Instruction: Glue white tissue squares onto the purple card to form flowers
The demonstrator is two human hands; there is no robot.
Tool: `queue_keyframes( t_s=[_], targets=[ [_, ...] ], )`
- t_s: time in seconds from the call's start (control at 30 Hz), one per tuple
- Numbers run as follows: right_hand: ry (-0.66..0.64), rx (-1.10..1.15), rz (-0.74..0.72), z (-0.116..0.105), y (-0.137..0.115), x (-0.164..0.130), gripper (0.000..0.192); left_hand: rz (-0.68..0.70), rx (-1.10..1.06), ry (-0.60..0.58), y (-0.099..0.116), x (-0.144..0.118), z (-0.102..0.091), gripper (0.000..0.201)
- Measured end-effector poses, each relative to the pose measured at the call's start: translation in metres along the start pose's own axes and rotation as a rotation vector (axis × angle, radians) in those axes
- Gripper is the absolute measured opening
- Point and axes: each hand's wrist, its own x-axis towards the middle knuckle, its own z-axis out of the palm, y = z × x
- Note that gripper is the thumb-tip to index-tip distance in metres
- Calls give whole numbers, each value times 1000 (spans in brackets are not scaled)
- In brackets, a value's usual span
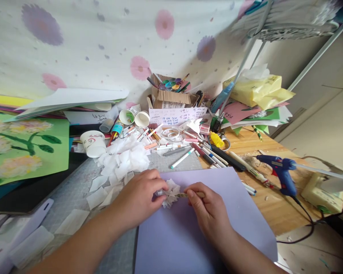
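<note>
Both grips pinch: left hand (pixel 138 195) on tissue (pixel 170 192), right hand (pixel 208 209) on stick (pixel 194 195), lying 9-to-3 over purple paper (pixel 188 232).

Home craft corner: surface (pixel 263 205) cluttered with pens (pixel 183 158), glue gun (pixel 280 171), paper cups (pixel 93 143), flower artwork (pixel 23 152); floral sheet (pixel 103 42) behind.

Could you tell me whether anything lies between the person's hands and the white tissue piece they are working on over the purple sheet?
Nothing visible does: the left hand and the right hand both already touch the white tissue piece, the right one through a thin stick, above the purple sheet.
</note>
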Motion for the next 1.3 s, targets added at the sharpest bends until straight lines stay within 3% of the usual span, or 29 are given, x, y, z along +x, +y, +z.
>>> queue_keyframes(
  t_s=[0.13, 0.27, 0.33, 0.53, 0.77, 0.87, 1.03, 1.2, 1.3],
  targets=[
    [13, 20, -5, -2, -2, -1, 24, -39, -18, 54, -10, 1, -11, 14],
    [103, 119, -5, -4, -4, -4, 24, -255, 26, 328, -38, -3, -37, 14],
    [132, 155, 6, -5, -4, -4, 23, -337, 124, 396, -51, -5, -47, 15],
    [153, 183, 33, -5, -2, -6, 21, -272, 353, 209, -57, -2, -43, 21],
    [161, 175, 56, -5, 1, -8, 22, -294, 470, 216, -59, 7, -32, 7],
    [156, 181, 59, -5, 0, -6, 23, -280, 464, 229, -61, 7, -35, 15],
    [127, 200, 62, -5, -6, -4, 23, -273, 309, 319, -60, 2, -42, 17],
    [128, 218, 65, -6, -9, -2, 23, -375, 44, 295, -55, -1, -45, 17],
    [122, 217, 72, -6, -8, -3, 24, -417, -99, 341, -53, -3, -45, 17]
  ],
)
